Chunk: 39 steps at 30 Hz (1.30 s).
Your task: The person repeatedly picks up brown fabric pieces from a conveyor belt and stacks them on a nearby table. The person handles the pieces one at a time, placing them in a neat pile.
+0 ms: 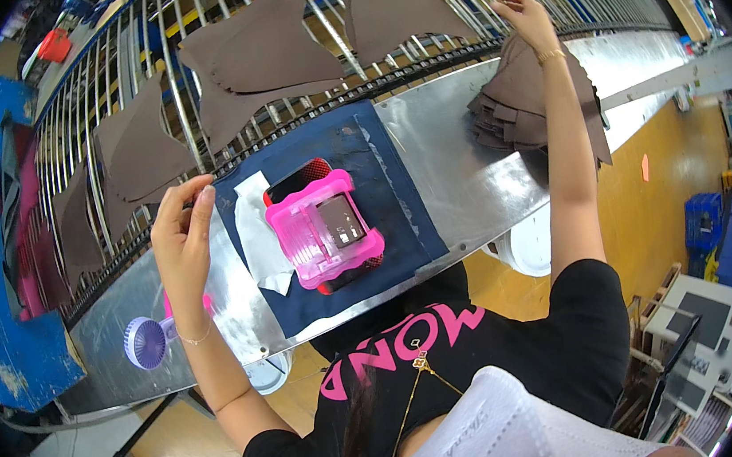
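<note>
My left hand (181, 237) hovers over the near edge of the conveyor of metal rods (177, 88), fingers loosely curved and the thumb apart, with nothing in it. Nearest to it lies a brown cut fabric piece (139, 150) on the rods. My right hand (527, 22) is raised above the conveyor at the right, empty, with its fingers apart. Below that forearm a fanned stack of brown cut pieces (509, 102) rests on the metal table (458, 174). Larger brown pieces (262, 47) lie overlapping on the rods between my hands.
A pink plastic stand (300, 235) with a dark rectangular object sits on a navy cloth (399, 243), beside a crumpled white tissue (261, 231). A purple handheld fan (146, 343) is near my left forearm. A blue machine housing (16, 337) borders the conveyor's left end.
</note>
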### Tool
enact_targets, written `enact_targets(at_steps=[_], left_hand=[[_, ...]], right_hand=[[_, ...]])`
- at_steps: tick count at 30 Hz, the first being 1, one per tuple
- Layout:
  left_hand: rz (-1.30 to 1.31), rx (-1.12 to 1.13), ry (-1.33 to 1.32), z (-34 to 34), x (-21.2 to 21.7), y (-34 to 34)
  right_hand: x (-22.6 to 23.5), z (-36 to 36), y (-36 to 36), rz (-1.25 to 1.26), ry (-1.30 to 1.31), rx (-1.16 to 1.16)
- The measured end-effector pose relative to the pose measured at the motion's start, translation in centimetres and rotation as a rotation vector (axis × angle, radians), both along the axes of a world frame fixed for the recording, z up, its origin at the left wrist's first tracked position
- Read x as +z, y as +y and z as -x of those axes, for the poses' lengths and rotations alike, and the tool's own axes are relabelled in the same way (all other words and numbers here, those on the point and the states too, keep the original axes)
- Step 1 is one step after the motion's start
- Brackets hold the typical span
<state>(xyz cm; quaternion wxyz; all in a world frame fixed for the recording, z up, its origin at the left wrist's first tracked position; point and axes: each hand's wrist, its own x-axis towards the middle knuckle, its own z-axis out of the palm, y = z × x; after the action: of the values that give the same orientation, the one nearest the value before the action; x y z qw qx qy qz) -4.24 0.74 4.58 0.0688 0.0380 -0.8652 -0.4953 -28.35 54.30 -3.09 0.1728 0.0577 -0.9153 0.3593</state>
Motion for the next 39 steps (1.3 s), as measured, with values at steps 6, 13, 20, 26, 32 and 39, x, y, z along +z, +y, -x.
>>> enact_targets(at_steps=[6,13,20,26,32,39], left_hand=[[-0.092,-0.04,-0.028,0.0,-1.6,0.3],[-0.14,-0.11,-0.063,0.1,-2.0,1.9],[-0.064,-0.142,-0.068,-0.9,-1.6,1.7],[-0.076,-0.139,-0.063,-1.7,-1.5,1.4],[-0.077,-0.129,-0.039,-1.7,-0.8,2.0],[-0.149,-0.127,0.192,-0.2,0.5,5.5]], right_hand=[[2.4,-17.7,7.8,-0.313,-0.166,-0.479],[-1.1,-24.5,9.8,-0.394,-0.428,-0.718],[-0.5,-23.4,9.9,-0.271,-0.618,-0.79],[-1.3,-23.2,10.8,-0.086,-0.524,-0.813],[4.2,-23.6,4.0,-0.348,-0.199,-0.633],[13.3,-23.7,-7.6,0.356,0.115,-0.042]])
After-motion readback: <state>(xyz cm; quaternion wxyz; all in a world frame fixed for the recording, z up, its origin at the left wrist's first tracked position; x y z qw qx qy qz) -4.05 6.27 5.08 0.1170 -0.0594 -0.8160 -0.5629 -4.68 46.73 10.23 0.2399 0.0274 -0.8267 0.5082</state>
